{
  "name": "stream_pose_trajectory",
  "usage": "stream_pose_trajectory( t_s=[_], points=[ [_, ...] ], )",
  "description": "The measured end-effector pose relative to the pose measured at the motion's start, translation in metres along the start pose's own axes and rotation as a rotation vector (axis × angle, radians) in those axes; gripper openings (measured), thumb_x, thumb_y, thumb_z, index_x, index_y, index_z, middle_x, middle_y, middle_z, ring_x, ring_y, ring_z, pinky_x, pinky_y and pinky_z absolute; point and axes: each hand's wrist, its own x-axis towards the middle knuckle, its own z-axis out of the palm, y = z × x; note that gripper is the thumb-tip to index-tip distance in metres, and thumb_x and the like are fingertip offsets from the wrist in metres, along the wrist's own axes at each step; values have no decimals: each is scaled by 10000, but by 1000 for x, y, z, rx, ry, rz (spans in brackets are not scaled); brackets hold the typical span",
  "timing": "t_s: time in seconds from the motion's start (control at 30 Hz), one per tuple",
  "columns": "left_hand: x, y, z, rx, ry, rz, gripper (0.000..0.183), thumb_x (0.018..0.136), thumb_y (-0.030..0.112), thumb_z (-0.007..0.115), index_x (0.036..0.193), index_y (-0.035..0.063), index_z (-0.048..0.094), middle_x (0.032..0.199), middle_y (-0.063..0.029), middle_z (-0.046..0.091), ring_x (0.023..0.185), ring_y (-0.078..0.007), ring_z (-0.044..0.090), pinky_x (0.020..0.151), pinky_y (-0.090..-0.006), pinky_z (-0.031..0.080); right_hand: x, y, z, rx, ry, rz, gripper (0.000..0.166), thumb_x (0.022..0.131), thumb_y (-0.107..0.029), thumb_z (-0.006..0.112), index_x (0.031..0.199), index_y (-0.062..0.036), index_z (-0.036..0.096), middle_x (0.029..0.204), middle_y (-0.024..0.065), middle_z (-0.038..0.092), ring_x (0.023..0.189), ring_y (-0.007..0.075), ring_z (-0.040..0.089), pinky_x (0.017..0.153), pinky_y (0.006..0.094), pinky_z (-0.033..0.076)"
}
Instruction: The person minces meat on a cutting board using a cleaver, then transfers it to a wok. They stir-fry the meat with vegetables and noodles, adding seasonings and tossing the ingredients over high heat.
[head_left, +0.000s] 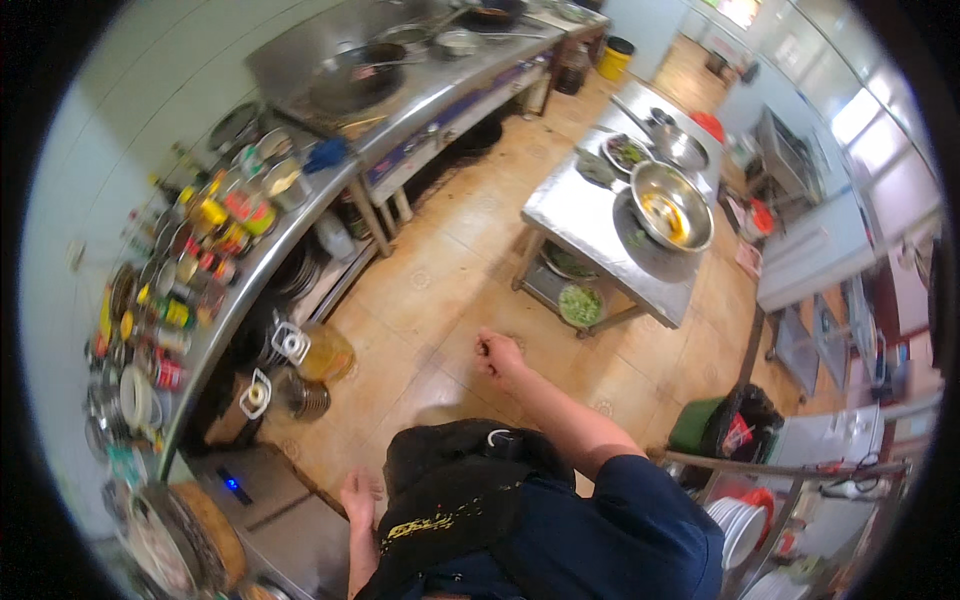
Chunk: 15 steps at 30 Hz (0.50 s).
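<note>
My right hand (499, 356) is held out over the tiled floor with its fingers curled. Dark spots show between the fingers, and I cannot tell if they are a small thing or shadow. Low at my side hangs my left hand (361, 495), slightly blurred, with loose fingers and nothing seen in it. It is nearest a stainless steel cabinet (281, 517) with a lit blue display. Ahead stands a steel worktable (559, 199). On it are a metal bowl (694, 191) with yellow liquid, a plate of dark greens (624, 152) and a metal strainer (682, 146).
At left, a steel counter (225, 330) carries many sauce bottles. Oil jugs (326, 352) stand on the floor beneath its edge. A wok (360, 79) sits on the stove behind. Chopped greens (580, 304) lie under the worktable. A green bin (697, 424) and stacked plates (739, 529) are at right.
</note>
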Motion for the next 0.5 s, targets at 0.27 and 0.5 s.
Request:
stream_pose_trajectory(
  t_s=[0.27, 0.5],
  points=[
    [182, 7, 29, 511, -145, -49, 254, 1013, 228, 612, 1057, -12, 682, 823, -121, 714, 666, -185, 667, 609, -362, 546, 163, 114, -180, -106, 576, -103, 434, 1046, -466, 564, 818, -97, 590, 645, 16, 517, 516, 140, 456, 458, 324, 359],
    [363, 89, 50, 446, -366, -156, 236, 975, 220, 638, 989, -10, 686, 831, -102, 709, 691, -192, 674, 614, -340, 548, 233, -32, -193, -755, 1000, -119, 437, 1021, -419, 565, 873, -22, 671, 867, 222, 691, 832, 414, 649, 765, 502, 497]
  ],
)
